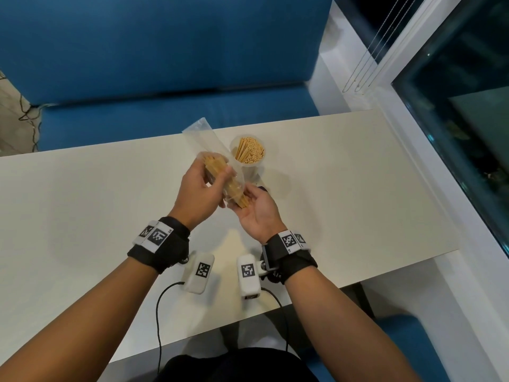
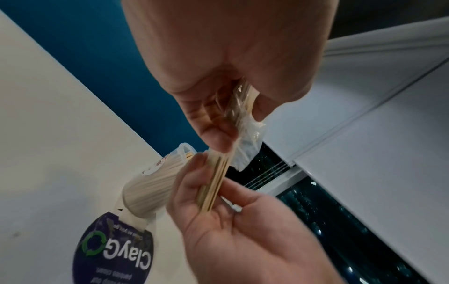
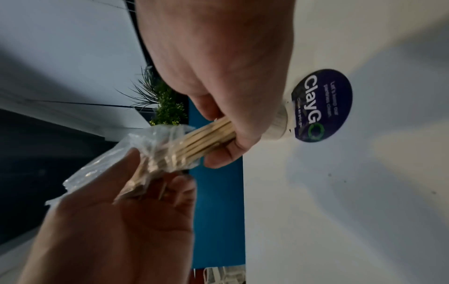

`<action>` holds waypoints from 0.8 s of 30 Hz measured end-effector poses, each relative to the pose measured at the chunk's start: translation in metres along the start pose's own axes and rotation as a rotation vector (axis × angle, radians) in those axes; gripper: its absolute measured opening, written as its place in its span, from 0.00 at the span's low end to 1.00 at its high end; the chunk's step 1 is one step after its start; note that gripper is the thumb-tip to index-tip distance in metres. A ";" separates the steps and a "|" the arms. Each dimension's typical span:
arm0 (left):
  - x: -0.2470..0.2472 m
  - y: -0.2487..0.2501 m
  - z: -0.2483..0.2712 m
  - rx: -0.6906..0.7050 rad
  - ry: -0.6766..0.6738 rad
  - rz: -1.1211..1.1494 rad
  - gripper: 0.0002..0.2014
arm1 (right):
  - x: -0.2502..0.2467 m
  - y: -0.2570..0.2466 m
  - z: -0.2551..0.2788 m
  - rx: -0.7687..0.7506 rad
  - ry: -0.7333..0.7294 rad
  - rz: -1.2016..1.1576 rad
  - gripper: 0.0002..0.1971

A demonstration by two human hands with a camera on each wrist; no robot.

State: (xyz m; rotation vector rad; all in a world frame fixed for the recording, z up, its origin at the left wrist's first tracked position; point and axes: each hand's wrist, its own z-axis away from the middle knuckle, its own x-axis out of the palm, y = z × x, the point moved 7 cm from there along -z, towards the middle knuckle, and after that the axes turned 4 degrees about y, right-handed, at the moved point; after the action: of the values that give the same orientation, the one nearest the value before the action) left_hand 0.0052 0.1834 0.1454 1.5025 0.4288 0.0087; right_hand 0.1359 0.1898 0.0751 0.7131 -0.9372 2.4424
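Table (image 1: pixel 82 205), pale, bearing cup (image 1: pixel 251 173) of upright wooden sticks near far edge. Left hand (image 1: pixel 198 191): raised just left of cup, fingers curled round clear plastic bag (image 1: pixel 202 136), empty end of bag sticking up beside cup rim. Bundle of sticks (image 3: pixel 209 134): partly inside bag, bare ends out at near end, in front of cup. Right hand (image 1: pixel 257 213): palm up, just in front of cup, thumb and fingers pinching bare stick ends. Round dark sticker (image 3: pixel 323 105), lettered ClayGo: flat on table at cup base, near side. Window (image 1: pixel 454 119): well right of cup.
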 end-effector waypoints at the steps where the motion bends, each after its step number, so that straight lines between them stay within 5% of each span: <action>1: -0.002 0.002 -0.002 0.016 0.005 0.003 0.12 | -0.002 0.000 -0.002 -0.008 -0.006 0.050 0.16; 9: -0.010 0.000 -0.010 -0.032 0.005 -0.069 0.06 | -0.007 0.002 0.001 -0.131 -0.249 0.663 0.20; 16: -0.005 -0.012 -0.020 -0.084 -0.082 -0.180 0.11 | 0.002 0.005 0.006 -0.417 -0.064 1.683 0.21; 20: 0.001 -0.018 -0.021 -0.100 -0.092 -0.199 0.11 | 0.006 0.004 0.004 -0.355 -0.008 1.324 0.14; 24: 0.003 -0.016 -0.025 -0.176 -0.049 -0.067 0.11 | 0.018 0.007 0.011 -0.401 0.002 1.326 0.14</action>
State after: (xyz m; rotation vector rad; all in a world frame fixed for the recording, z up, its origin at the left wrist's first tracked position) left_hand -0.0034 0.2066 0.1294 1.3119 0.4272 -0.0424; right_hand 0.1215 0.1808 0.0899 -0.1964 -2.3324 3.0006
